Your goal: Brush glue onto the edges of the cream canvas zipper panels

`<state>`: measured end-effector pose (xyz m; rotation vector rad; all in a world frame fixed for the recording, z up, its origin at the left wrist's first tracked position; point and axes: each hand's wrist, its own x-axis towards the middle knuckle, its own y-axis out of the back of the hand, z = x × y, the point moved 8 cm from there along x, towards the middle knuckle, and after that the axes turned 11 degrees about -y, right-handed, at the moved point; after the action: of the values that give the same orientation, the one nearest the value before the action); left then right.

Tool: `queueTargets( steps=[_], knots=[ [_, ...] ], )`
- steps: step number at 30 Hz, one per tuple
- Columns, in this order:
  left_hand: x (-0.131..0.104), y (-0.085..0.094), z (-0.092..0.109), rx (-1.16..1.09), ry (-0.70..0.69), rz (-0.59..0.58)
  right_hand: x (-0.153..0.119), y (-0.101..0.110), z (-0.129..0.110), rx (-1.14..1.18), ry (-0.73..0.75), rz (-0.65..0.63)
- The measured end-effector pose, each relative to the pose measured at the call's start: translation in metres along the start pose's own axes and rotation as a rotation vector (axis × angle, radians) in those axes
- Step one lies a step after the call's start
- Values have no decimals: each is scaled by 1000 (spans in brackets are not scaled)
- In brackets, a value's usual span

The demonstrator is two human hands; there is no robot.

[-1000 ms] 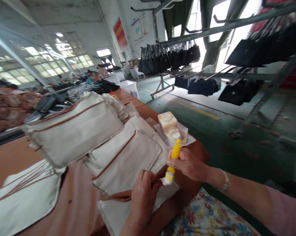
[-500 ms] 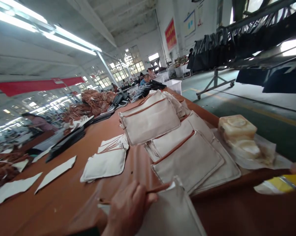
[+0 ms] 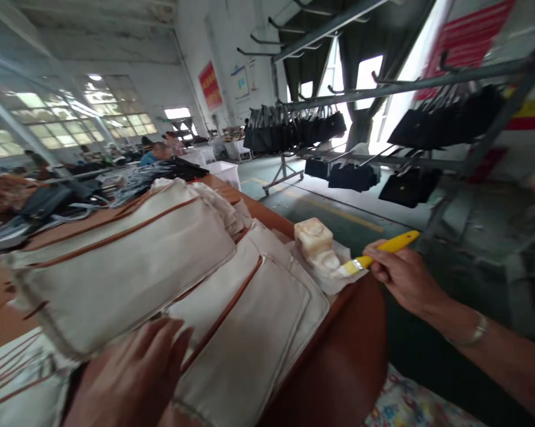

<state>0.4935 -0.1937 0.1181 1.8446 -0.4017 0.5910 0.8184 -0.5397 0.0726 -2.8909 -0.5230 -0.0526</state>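
Note:
My right hand [image 3: 403, 276] grips a flat paintbrush [image 3: 392, 243] by its yellow handle. The brush's pale bristles point left and touch or hover at the lower opening of a whitish, residue-coated plastic container [image 3: 314, 237]; the exact contact is hard to see. Stretched over the near edge of the beige fabric panels with brown trim [image 3: 250, 326], my left hand [image 3: 138, 367] has its fingers apart and slightly blurred. It grips nothing that I can see. A thicker pile of similar beige panels [image 3: 129, 267] lies just beyond it.
The container rests on a crumpled plastic sheet [image 3: 338, 284] at the right edge of the brown table [image 3: 330, 350]. Smaller panels [image 3: 22, 379] lie at lower left. Racks hung with black bags [image 3: 271, 130] stand across the floor. Other people sit farther back.
My view has swung to the right. My left hand has let go of the near panel's brown-trimmed edge. My right hand has brought the paintbrush to the container.

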Motion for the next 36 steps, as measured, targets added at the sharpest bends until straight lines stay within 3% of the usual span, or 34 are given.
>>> queueTargets(
  steps=[2, 4, 7, 11, 17, 22, 24, 26, 30, 33, 36],
  knots=[
    [32, -31, 54, 46, -19, -49, 22, 2, -12, -220, 131, -23],
    [61, -49, 83, 135, 69, -92, 44, -4, -9, -463, 226, -104],
    [92, -60, 95, 238, 234, -196, 69, -14, 14, -684, 292, -191],
    [111, -68, 100, 178, 293, -330, 89, -24, 41, -744, 308, -205],
    [113, -77, 110, -199, 399, -343, 81, -14, 27, -721, 416, -212],
    [106, -79, 124, -620, 449, -249, 43, -7, 33, -793, 569, -470],
    [101, -78, 130, -756, 481, -231, 30, -1, 31, -762, 577, -491],
    [95, -75, 139, -875, 506, -213, 25, 6, 20, -638, 507, -422],
    [90, -64, 156, -1018, 501, -183, 18, 14, -9, -151, 206, -259],
    [87, -57, 166, -1075, 487, -175, 6, -3, -29, 95, 77, -265],
    [84, -51, 177, -1124, 447, -180, -8, -31, -42, 87, 64, -363]
  ],
)
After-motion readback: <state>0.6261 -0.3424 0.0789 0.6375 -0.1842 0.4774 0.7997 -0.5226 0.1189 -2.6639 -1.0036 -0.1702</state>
